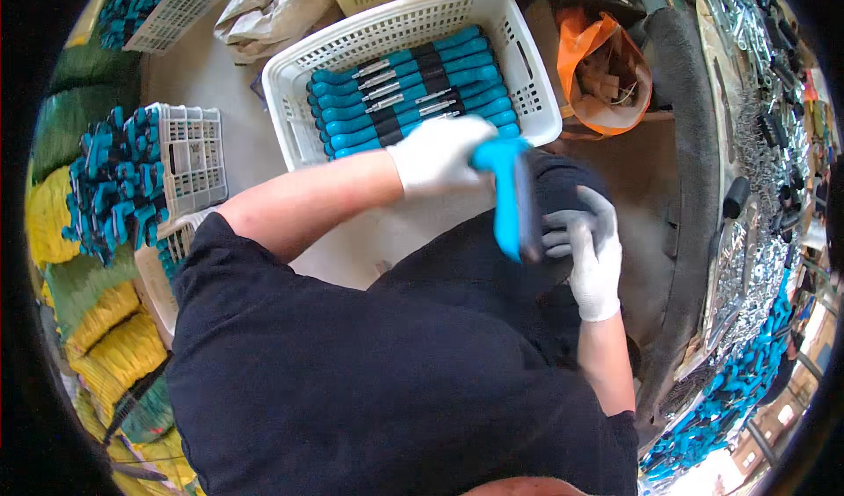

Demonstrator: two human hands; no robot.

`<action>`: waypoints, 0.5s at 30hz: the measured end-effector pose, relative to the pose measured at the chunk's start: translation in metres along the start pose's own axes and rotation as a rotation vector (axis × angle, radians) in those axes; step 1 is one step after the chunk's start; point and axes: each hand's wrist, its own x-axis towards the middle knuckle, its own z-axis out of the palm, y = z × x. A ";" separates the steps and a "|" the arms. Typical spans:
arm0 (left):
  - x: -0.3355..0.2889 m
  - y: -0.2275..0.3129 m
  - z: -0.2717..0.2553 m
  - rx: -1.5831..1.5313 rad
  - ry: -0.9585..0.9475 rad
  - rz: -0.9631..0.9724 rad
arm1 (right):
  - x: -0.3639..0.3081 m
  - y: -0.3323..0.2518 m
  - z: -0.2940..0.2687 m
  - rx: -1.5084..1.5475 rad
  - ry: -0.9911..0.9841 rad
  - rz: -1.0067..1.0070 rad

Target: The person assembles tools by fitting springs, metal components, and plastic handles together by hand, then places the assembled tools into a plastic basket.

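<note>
My left hand [444,155], in a white glove, is closed on one end of a teal tool handle [508,199]. The handle has a dark strip along one side, hangs downward and is smeared by motion. Close to its lower end is my right hand [591,254], gloved in white and grey, with its fingers apart and nothing held. Just beyond my left hand stands a white plastic basket [280,109]. Inside it lie teal-handled tools [352,125] in neat stacked rows, with black parts and short metal shafts between the handles.
At the left, a white crate [195,157] is heaped with teal handles [114,184], near yellow and green sacks [114,355]. An orange bag [607,30] stands right of the basket. Along the right runs a bench with a grey padded edge [690,144], piled with metal parts [747,241].
</note>
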 end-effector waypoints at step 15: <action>0.135 -0.240 0.128 0.380 -0.367 -0.585 | 0.034 0.022 -0.029 -0.196 -0.203 -0.128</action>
